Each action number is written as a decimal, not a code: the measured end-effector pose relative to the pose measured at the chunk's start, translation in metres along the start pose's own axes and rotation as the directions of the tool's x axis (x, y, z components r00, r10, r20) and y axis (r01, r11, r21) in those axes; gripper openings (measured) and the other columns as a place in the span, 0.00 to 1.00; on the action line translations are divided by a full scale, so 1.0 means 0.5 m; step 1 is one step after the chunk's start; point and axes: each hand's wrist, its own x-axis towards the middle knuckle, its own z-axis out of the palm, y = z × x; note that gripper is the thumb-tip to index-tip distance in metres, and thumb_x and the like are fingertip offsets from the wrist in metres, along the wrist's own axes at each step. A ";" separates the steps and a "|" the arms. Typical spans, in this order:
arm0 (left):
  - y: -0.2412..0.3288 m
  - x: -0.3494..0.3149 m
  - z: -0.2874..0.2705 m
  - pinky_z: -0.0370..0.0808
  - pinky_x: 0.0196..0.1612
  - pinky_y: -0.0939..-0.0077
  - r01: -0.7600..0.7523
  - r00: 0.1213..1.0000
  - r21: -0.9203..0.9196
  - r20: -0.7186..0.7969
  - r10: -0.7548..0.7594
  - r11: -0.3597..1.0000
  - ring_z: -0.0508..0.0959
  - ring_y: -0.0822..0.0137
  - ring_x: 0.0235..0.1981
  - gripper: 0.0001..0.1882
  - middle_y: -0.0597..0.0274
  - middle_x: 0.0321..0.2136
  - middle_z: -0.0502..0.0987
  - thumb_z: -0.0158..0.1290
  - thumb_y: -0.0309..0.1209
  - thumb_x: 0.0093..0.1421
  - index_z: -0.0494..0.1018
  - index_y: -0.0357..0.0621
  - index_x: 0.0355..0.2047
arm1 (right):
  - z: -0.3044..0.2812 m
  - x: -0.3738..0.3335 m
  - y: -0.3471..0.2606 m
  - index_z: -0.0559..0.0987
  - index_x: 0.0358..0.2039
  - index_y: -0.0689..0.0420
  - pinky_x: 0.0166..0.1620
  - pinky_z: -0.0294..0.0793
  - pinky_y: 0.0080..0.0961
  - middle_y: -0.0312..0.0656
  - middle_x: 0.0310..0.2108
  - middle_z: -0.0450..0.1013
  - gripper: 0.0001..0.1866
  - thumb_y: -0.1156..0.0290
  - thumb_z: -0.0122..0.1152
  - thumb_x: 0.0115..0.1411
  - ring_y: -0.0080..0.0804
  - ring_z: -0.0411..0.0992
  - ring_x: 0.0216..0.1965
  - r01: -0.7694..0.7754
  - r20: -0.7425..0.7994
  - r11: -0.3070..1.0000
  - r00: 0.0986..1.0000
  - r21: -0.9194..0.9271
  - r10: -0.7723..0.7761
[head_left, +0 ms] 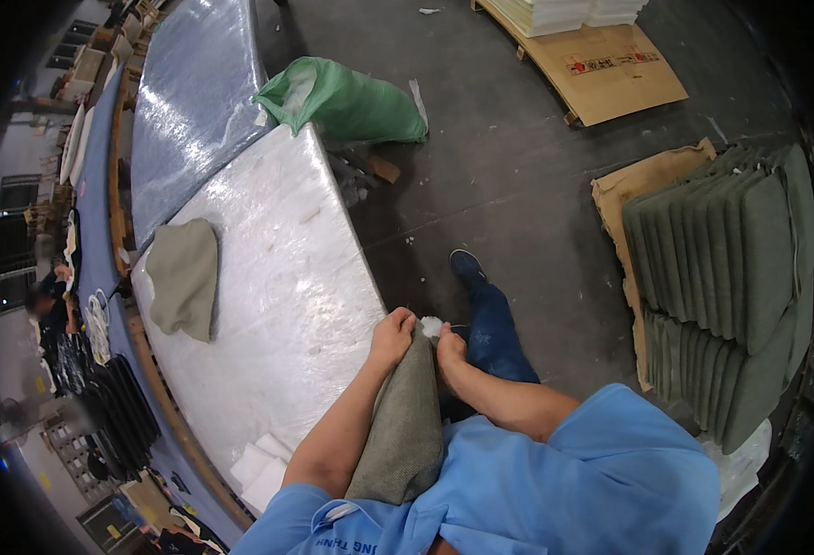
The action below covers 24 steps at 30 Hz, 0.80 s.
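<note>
A grey-green fabric cushion (401, 427) rests upright against my body, its narrow end pointing away from me. My left hand (393, 337) is closed on the corner at that far end. Just to the right, my right hand (451, 351) pinches a small tuft of white stuffing (432, 326) beside the same corner. Whether the cushion has an opening there is hidden by my fingers. To the left, a loose grey-green fabric cover (185, 277) lies flat on the plastic-wrapped table (277, 231).
A green sack (360, 104) stands at the table's far corner. On the right, several grey-green cushions (712, 250) are stacked on cardboard (612, 185). A cardboard-topped pallet (601, 79) with white sheets (555, 14) is farther off. White pieces (260, 467) lie near my left elbow.
</note>
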 end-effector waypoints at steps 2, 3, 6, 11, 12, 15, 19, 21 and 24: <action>-0.005 0.010 0.000 0.77 0.45 0.55 -0.009 1.000 0.050 0.006 0.009 0.999 0.82 0.45 0.40 0.10 0.46 0.34 0.82 0.52 0.35 0.68 0.79 0.42 0.39 | -0.003 -0.049 -0.049 0.82 0.46 0.69 0.58 0.70 0.39 0.58 0.51 0.79 0.34 0.43 0.57 0.66 0.48 0.76 0.55 -0.065 -0.028 0.997 0.997 0.040 0.067; -0.002 0.018 -0.002 0.77 0.45 0.55 -0.021 1.000 0.082 0.016 0.020 0.996 0.82 0.45 0.40 0.10 0.47 0.34 0.83 0.51 0.34 0.68 0.79 0.42 0.39 | 0.000 -0.053 -0.059 0.82 0.46 0.69 0.58 0.70 0.39 0.58 0.51 0.79 0.36 0.41 0.58 0.65 0.48 0.76 0.54 -0.099 -0.042 0.992 0.994 0.072 0.102; 0.004 0.047 0.008 0.77 0.44 0.54 0.009 1.000 0.066 0.018 -0.011 0.998 0.82 0.44 0.40 0.09 0.47 0.35 0.83 0.51 0.34 0.68 0.78 0.44 0.39 | 0.004 -0.034 -0.071 0.79 0.52 0.73 0.60 0.69 0.37 0.55 0.56 0.76 0.44 0.36 0.62 0.61 0.42 0.73 0.58 -0.142 -0.019 0.989 0.990 0.034 0.143; 0.003 0.082 0.036 0.77 0.41 0.48 0.031 0.995 0.119 -0.100 -0.019 0.992 0.83 0.42 0.37 0.09 0.46 0.31 0.83 0.52 0.37 0.68 0.77 0.47 0.40 | 0.033 0.024 -0.054 0.83 0.46 0.70 0.60 0.69 0.35 0.58 0.53 0.78 0.36 0.42 0.63 0.62 0.43 0.74 0.59 -0.081 -0.127 0.989 0.990 -0.123 0.066; 0.002 0.083 0.039 0.78 0.40 0.47 0.039 0.993 0.154 -0.116 -0.021 0.987 0.83 0.42 0.36 0.09 0.46 0.31 0.83 0.52 0.38 0.68 0.77 0.47 0.40 | 0.039 0.022 -0.059 0.84 0.45 0.69 0.60 0.70 0.35 0.59 0.53 0.78 0.34 0.43 0.63 0.62 0.44 0.75 0.58 -0.079 -0.166 0.978 0.985 -0.195 0.046; -0.004 0.100 0.044 0.78 0.39 0.45 0.010 0.990 0.201 -0.142 0.019 0.979 0.83 0.41 0.34 0.10 0.45 0.29 0.82 0.52 0.40 0.68 0.77 0.49 0.41 | 0.039 0.001 -0.081 0.85 0.45 0.65 0.60 0.70 0.36 0.58 0.54 0.78 0.31 0.45 0.61 0.63 0.49 0.75 0.58 -0.095 -0.168 0.963 0.984 -0.254 0.053; 0.010 0.098 0.043 0.78 0.38 0.45 -0.088 0.990 0.190 -0.096 0.107 0.978 0.84 0.42 0.33 0.10 0.43 0.28 0.83 0.49 0.39 0.69 0.74 0.48 0.43 | 0.027 0.148 0.013 0.85 0.41 0.63 0.52 0.75 0.40 0.56 0.39 0.82 0.30 0.45 0.52 0.68 0.52 0.81 0.46 0.269 0.058 0.580 0.933 -0.769 -0.356; -0.027 0.108 0.064 0.78 0.38 0.43 -0.038 0.998 0.285 -0.035 0.050 0.958 0.83 0.39 0.32 0.11 0.41 0.28 0.82 0.48 0.39 0.70 0.72 0.47 0.42 | 0.052 0.176 -0.006 0.87 0.38 0.59 0.50 0.77 0.42 0.54 0.43 0.82 0.26 0.49 0.51 0.69 0.51 0.80 0.47 -0.022 -0.117 0.864 0.992 -0.504 -0.043; -0.001 0.167 0.079 0.78 0.37 0.42 -0.114 0.993 0.351 0.047 0.105 0.929 0.83 0.39 0.31 0.11 0.39 0.26 0.82 0.45 0.39 0.71 0.70 0.46 0.43 | 0.034 0.235 0.046 0.86 0.42 0.61 0.53 0.73 0.39 0.55 0.47 0.81 0.26 0.48 0.58 0.66 0.49 0.78 0.51 0.211 0.021 0.752 0.967 -0.625 -0.254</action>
